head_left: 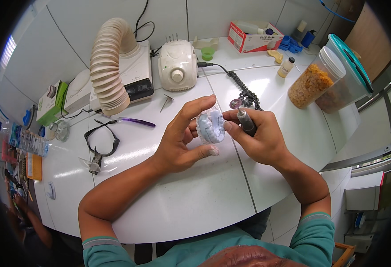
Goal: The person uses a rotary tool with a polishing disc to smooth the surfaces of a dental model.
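My left hand [177, 140] has its fingers and thumb curled round a pale blue-white dental model [211, 127], a horseshoe-shaped cast with tooth forms and dark lines drawn on it. The cast is tilted up above the table. My right hand [263, 138] grips a metal rotary handpiece [247, 123], its front end pointing up and away from me. A small round pinkish disc [235, 103] shows just beyond the handpiece's end; I cannot tell whether it is fixed to it. The right fingertips meet the cast's right edge.
A white motor box [177, 66] with a coiled cable [244, 89] stands at the back, beside a ribbed suction hose [106, 66]. Dark-framed glasses [102, 138] lie left. Right are a small bottle [286, 67] and a tub of orange-brown bits [311, 84]. Another person's arm [35, 218] shows far left.
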Tool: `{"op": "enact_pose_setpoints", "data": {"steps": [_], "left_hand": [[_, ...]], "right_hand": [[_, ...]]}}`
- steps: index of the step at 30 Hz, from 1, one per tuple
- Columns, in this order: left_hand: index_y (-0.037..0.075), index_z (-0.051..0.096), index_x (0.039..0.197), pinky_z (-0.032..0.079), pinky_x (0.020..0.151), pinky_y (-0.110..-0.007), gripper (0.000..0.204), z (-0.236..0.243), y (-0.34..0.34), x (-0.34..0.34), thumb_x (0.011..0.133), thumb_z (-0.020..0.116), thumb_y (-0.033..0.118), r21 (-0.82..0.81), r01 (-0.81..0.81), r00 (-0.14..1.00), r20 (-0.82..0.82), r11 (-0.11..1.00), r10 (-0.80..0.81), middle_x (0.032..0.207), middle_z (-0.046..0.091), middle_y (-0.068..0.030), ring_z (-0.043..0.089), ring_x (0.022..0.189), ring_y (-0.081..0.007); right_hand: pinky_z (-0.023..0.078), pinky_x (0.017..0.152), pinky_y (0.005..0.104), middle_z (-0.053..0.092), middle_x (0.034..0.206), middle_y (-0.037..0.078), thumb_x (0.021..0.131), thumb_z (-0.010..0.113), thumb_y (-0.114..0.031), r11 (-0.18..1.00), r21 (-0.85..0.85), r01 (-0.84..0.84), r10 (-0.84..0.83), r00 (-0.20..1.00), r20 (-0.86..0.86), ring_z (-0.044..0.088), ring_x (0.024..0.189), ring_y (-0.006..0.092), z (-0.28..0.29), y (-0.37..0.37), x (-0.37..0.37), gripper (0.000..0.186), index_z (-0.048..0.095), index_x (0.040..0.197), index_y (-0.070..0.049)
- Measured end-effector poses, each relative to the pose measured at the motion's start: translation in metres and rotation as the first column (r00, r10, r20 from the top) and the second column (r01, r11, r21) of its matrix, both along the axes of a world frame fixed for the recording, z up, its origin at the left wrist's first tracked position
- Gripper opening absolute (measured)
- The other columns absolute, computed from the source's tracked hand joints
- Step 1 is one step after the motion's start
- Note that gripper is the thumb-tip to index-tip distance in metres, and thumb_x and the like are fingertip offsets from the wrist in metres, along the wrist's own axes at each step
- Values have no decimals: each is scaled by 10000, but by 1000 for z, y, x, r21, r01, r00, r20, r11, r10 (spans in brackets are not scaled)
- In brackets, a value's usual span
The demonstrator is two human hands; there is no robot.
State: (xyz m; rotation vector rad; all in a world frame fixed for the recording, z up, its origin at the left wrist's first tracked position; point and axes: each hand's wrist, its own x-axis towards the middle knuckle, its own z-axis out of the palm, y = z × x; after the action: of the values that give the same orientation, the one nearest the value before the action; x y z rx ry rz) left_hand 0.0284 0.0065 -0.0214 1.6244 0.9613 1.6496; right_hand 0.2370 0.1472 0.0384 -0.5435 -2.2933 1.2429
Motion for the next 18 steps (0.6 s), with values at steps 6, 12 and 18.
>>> {"op": "enact_pose_setpoints", "data": {"steps": [6, 12, 18], "left_hand": [[137, 459, 1695, 538, 1264, -476, 925, -4, 1, 0, 920, 961, 75, -3, 57, 998, 22, 998, -57, 1784, 368, -186, 522, 1594, -310], [136, 412, 1655, 480, 1300, -481, 886, -5, -2, 1, 942, 927, 25, -48, 55, 995, 91, 997, -51, 1771, 391, -201, 486, 1618, -297], [90, 331, 1689, 440, 1343, -481, 954, 11, -4, 3, 940, 918, 15, -182, 28, 983, 186, 983, 6, 1749, 421, -184, 481, 1622, -287]], "right_hand": [[468, 596, 347, 636, 666, 81, 1076, 762, -162, 999, 35, -2, 2, 1000, -13, 537, 611, 118, -1, -1, 0, 244, 827, 1180, 49], [491, 608, 348, 671, 688, 101, 1071, 775, -149, 999, 44, -9, 9, 1000, -7, 555, 606, 130, 2, -1, 0, 237, 830, 1219, 28], [492, 604, 331, 677, 695, 97, 1059, 797, -135, 997, 70, 8, -5, 999, -52, 557, 606, 129, -9, 5, -1, 231, 830, 1237, 8]]}}
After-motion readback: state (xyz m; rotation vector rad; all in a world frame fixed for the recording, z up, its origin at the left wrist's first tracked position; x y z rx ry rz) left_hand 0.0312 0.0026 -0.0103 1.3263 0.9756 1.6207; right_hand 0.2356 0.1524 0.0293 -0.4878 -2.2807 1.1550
